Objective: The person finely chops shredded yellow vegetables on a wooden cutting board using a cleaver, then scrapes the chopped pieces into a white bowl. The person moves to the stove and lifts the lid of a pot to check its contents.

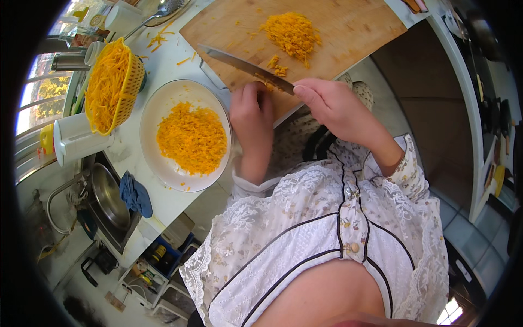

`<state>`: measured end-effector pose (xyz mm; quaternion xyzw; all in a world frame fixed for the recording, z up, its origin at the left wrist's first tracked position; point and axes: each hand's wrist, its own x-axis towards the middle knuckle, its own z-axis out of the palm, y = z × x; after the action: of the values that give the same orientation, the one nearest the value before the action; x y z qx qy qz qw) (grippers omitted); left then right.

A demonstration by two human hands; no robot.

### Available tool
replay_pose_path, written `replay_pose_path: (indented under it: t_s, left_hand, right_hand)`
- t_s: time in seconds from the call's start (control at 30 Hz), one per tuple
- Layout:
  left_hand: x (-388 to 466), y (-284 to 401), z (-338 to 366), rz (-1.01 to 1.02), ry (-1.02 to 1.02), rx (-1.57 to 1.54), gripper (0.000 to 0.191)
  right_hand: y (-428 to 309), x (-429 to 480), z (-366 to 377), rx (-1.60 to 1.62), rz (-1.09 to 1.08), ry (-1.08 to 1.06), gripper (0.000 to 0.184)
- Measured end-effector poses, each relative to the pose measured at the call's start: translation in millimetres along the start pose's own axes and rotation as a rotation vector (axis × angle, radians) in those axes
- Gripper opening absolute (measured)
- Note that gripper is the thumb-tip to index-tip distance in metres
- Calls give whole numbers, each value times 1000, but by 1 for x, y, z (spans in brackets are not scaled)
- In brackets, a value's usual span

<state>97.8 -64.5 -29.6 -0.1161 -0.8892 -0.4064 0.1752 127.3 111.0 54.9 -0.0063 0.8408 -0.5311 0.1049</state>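
My right hand [331,108] grips the handle of a kitchen knife [249,67], whose blade reaches left over the near part of a wooden cutting board [351,36]. My left hand [252,110] is at the board's near left edge, just below the blade, with its fingers curled; its fingertips are partly hidden. Small orange bits lie by the blade. A heap of finely chopped orange vegetable [292,34] sits on the board's far side. Left of my left hand stands a white bowl [149,139] holding more chopped orange vegetable [192,139].
A yellow basket [131,81] of orange shreds rests by the window, near a white pitcher [77,139]. A slotted spoon [165,8] lies at the upper left. Beyond the counter's lower left part are a blue cloth [135,194] and a steel sink [109,196].
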Motion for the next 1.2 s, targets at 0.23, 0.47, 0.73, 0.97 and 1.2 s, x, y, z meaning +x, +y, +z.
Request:
replay_pose_path:
  t_s: [0.23, 0.47, 0.73, 0.97, 1.2]
  left_hand:
    - [4, 0, 0, 20, 2, -9, 9]
    - [2, 2, 0, -11, -34, -14, 8]
    - [17, 12, 16, 116, 30, 4, 35]
    - [40, 62, 33, 470, -50, 115, 82]
    - [54, 75, 43, 519, -23, 159, 86]
  right_hand:
    - [0, 4, 5, -45, -17, 7, 37]
    - [8, 7, 3, 84, 44, -59, 40]
    - [20, 14, -31, 702, 215, -22, 41]
    - [9, 2, -64, 1072, 363, 116, 33]
    - [14, -33, -86, 1070, 328, -103, 42]
